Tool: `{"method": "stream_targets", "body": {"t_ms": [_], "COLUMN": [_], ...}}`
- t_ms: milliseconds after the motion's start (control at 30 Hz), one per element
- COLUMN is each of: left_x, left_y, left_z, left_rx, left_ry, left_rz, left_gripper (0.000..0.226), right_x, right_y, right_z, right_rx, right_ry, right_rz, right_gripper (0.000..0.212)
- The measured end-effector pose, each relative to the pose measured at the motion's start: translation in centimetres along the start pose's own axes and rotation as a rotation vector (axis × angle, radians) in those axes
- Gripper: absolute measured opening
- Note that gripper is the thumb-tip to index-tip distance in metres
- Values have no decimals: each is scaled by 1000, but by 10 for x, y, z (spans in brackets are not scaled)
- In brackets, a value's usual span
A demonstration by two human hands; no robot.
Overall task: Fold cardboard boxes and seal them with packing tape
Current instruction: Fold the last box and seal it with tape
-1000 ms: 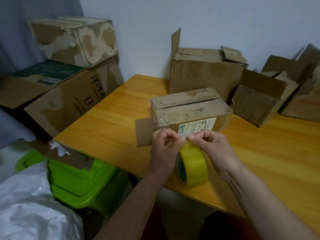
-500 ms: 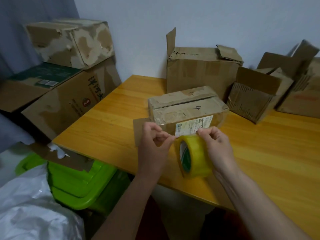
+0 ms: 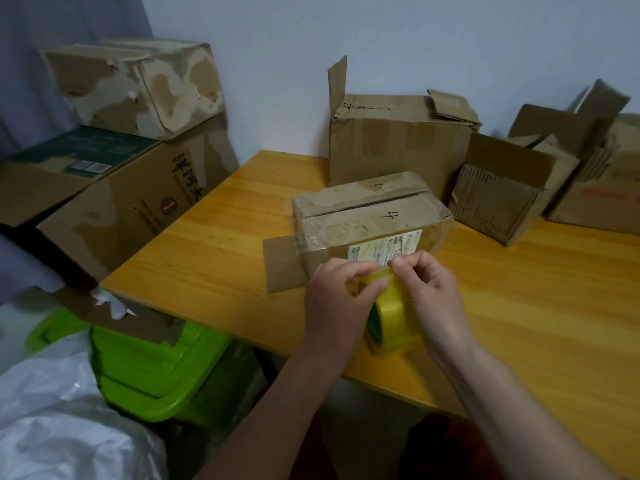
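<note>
Two hands are back together on the roll now. Half a second ago your left hand (image 3: 341,296) was off to the side, pinching near the box; now it's slid right and sits on top of the yellow tape roll (image 3: 393,323), thumb and fingers curled around its upper edge. Your right hand (image 3: 433,292) has crept up too, fingertips pinched at the top of the roll, right where the loose end would be, though I can't tell if you've actually got the end lifted. The roll stands on edge over the near edge of the wooden table (image 3: 519,323), just in front of the small box (image 3: 367,216).

That box sits flaps closed with one side flap (image 3: 282,265) sticking out to the left. It's got a handwritten "4" on top, another scribble further back I can't make out, and a white shipping label (image 3: 381,249) with print too small to read. The big carton (image 3: 135,202) left of the table has printed Chinese characters down its side.
</note>
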State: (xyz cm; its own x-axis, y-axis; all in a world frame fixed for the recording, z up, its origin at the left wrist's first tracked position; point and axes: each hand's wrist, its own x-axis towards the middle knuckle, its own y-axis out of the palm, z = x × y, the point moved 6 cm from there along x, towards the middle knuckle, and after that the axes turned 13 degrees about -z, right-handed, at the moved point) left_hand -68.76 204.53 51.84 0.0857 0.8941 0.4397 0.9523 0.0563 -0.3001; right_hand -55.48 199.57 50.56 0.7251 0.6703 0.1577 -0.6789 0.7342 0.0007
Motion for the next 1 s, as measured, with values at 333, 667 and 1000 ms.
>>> {"method": "stream_targets", "body": {"t_ms": [333, 667, 1000], "left_x": [12, 69, 136], "left_y": [2, 6, 31], "left_z": [12, -19, 45], "left_rx": [105, 433, 988], "left_ry": [27, 346, 217], "left_rz": [-151, -53, 585], "left_gripper": [6, 53, 37], "right_x": [-11, 5, 16], "right_y": [-3, -51, -63], "right_z": [-6, 13, 0], "right_rx": [-316, -965, -1178], "right_ry": [70, -109, -272], "right_rz": [162, 311, 296], "right_gripper": [73, 43, 71]}}
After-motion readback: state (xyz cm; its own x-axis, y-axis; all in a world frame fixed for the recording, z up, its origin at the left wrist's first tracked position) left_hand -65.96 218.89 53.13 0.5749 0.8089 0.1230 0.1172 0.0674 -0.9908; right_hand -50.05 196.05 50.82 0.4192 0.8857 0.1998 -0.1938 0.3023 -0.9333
